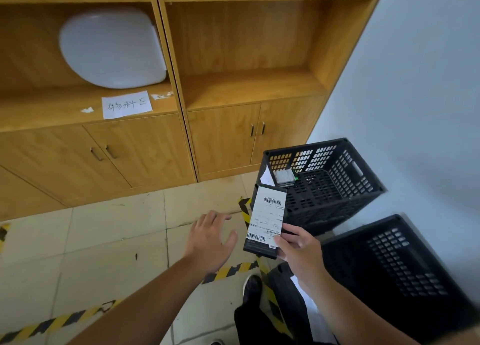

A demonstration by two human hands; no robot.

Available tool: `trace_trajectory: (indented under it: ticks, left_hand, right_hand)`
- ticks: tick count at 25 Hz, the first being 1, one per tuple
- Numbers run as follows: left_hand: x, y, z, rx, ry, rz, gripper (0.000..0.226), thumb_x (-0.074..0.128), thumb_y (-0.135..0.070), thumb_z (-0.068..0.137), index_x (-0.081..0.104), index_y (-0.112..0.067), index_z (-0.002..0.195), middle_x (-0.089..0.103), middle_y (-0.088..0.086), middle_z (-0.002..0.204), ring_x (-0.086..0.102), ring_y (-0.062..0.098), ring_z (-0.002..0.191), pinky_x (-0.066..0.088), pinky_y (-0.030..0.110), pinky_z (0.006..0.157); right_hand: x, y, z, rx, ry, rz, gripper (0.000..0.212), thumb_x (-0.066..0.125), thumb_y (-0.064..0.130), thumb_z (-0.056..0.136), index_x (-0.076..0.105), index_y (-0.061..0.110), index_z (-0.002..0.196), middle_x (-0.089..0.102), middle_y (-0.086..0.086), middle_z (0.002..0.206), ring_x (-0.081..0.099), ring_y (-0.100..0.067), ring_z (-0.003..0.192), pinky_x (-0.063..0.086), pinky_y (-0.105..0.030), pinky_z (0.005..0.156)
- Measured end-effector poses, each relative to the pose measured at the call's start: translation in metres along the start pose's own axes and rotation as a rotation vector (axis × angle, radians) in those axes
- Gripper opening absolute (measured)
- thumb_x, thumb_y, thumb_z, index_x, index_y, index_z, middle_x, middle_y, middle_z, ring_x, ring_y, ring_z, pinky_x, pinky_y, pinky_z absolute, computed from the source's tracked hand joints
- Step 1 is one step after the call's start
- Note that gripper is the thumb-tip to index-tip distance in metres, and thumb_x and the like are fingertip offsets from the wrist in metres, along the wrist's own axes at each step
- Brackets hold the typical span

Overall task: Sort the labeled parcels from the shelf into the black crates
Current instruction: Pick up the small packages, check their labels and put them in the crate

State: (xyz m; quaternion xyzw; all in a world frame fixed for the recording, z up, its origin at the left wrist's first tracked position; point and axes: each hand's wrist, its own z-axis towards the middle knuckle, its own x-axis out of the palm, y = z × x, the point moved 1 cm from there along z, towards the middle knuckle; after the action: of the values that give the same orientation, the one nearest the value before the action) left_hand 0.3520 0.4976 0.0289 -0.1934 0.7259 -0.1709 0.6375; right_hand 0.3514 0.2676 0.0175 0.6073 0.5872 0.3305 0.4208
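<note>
Right hand [298, 251] sits low in view, thumb and fingers clamped on the lower right edge of a flat black parcel [267, 222]. The parcel is held upright in the air with its white barcode label facing the camera. Its top edge overlaps the near left corner of the far crate [335, 186] in the picture. Left hand [210, 238] hovers just beside the parcel's left edge, not touching it, with its fingers apart and relaxed.

Both black crates stand on the floor along the white wall [420, 85], open tops up, with a narrow gap between them. The near crate [394, 266] is right of the right forearm. A small grey packet [285, 177] and a white slip [267, 177] lie against the far crate's left wall.

Tiled floor [109, 241] lies open to the left of the hands, crossed by yellow and black tape [52, 324]. On the wooden shelf [249, 85], a white pouch [111, 48] leans in the left bay above a handwritten paper sign [126, 104].
</note>
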Motion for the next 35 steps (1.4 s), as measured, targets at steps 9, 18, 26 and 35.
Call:
trace_trajectory:
  ticks: [9,18,26,35]
  left_hand:
    - [-0.025,-0.010,0.123,-0.076,-0.021,0.097,0.046,0.046,-0.050,0.100,0.048,-0.029,0.142,0.047,-0.011,0.139,0.043,0.012,0.129,0.032,0.031,0.112]
    - [-0.042,-0.017,0.213,-0.084,-0.042,0.100,0.048,0.045,-0.051,0.100,0.047,-0.029,0.142,0.046,-0.013,0.139,0.041,0.010,0.131,0.030,0.030,0.115]
    - [-0.055,0.012,0.327,0.036,0.039,0.102,0.046,0.044,-0.052,0.100,0.049,-0.028,0.139,0.047,-0.012,0.136,0.042,0.012,0.131,0.031,0.031,0.113]
    - [-0.085,0.046,0.459,0.252,0.180,0.173,0.045,0.044,-0.052,0.100,0.049,-0.029,0.138,0.046,-0.011,0.136,0.042,0.013,0.128,0.034,0.031,0.110]
  right_hand:
    - [0.020,0.060,0.137,0.006,0.096,0.012,0.030,0.076,0.001,0.089,0.069,0.022,0.110,0.080,0.002,0.100,0.077,-0.015,0.092,0.065,-0.038,0.078]
    - [0.035,0.099,0.222,0.011,0.095,-0.021,0.031,0.078,0.005,0.088,0.069,0.023,0.111,0.079,-0.001,0.101,0.077,-0.018,0.092,0.065,-0.040,0.079]
    - [0.068,0.123,0.301,0.053,-0.018,0.005,0.031,0.082,0.005,0.084,0.071,0.023,0.107,0.080,-0.005,0.103,0.078,-0.022,0.092,0.065,-0.049,0.079]
    - [0.110,0.149,0.363,0.060,-0.240,0.029,0.027,0.077,0.000,0.087,0.073,0.020,0.104,0.080,-0.006,0.101,0.078,-0.019,0.091,0.065,-0.046,0.074]
